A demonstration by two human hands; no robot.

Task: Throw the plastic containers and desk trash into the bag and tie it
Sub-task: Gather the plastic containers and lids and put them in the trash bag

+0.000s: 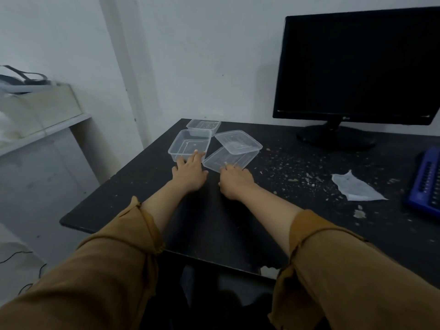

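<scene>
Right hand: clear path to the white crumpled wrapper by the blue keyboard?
Probably yes: right hand touches a tilted clear plastic container; just crumb-strewn black desk lies between it and the white crumpled wrapper.

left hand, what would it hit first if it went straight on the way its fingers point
The left hand points at the left clear container; its fingers seem to touch the near wall, so that comes first.
</scene>
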